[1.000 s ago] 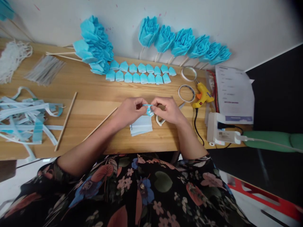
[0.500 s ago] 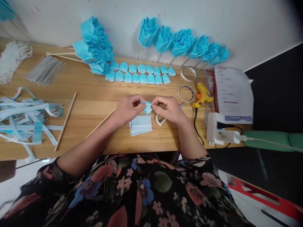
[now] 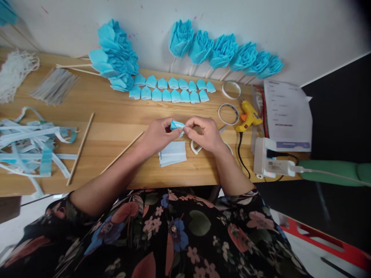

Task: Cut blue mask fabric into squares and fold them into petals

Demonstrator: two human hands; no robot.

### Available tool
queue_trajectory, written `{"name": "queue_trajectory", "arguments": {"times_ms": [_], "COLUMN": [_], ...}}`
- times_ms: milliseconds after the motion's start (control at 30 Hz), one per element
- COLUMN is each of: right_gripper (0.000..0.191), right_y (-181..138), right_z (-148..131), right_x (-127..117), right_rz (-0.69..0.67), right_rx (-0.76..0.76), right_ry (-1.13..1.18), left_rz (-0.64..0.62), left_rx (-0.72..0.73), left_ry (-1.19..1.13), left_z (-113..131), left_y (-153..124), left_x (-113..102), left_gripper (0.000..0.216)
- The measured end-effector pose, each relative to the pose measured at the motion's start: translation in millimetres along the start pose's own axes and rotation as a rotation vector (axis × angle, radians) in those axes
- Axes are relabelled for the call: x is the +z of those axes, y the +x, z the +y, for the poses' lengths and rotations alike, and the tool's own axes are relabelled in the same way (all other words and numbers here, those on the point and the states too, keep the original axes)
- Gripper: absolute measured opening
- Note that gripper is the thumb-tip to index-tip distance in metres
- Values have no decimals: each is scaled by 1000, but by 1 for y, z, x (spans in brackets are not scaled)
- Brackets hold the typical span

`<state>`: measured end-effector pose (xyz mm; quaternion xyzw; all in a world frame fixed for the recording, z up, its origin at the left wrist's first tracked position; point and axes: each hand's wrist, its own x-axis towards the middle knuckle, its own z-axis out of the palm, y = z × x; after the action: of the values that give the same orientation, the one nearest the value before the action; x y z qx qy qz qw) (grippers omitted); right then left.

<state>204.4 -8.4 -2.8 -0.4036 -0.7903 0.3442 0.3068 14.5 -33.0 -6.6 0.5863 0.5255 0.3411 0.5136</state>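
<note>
L hand [image 3: 158, 134] & R hand [image 3: 205, 133] are tightly pinching a part-folded blue pc [image 3: 176, 125] above the worktop [image 3: 116, 114]. Approx. 16 folded pcs [image 3: 157, 95] are lying done; flat sheets [image 3: 172, 154] are apparently waiting, stacked nearby.

Your left hand [image 3: 160, 133] covers part of folded blue piece [image 3: 176, 125]; full shape you can't tell. Your right hand [image 3: 204, 133] hides middle of scissors [image 3: 194, 150]. Lower end of thin stick [image 3: 122, 152] disappears behind your left forearm [image 3: 111, 181]. Print on paper sheet [image 3: 285, 104] too blurred for you to read. Left edge of view cuts off strip pile [image 3: 46, 154], white loops [image 3: 17, 75]; right edge, green object [image 3: 327, 166].
</note>
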Motion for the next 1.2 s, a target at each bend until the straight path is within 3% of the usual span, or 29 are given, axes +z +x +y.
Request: {"name": "queue_trajectory", "arguments": {"times_ms": [333,567,867,1200], "right_gripper": [13,19,22,20], "right_y": [1,2,1,1], "right_z": [-2,-3,-3,0], "right_x": [-5,-3,-6,-3], "right_rz": [21,93,-30,-20], "right_rx": [25,61,76,74], "right_ry": [1,47,52,22], "left_rz": [-59,-64,-29,-22], "left_rx": [-36,-22,2,7], "left_ry": [-43,-101,-24,2], "left_z": [8,10,3,4], "left_y": [-1,-1,1,0], "left_x": [-6,-5,-6,-4], "left_gripper": [10,27,23,16]}}
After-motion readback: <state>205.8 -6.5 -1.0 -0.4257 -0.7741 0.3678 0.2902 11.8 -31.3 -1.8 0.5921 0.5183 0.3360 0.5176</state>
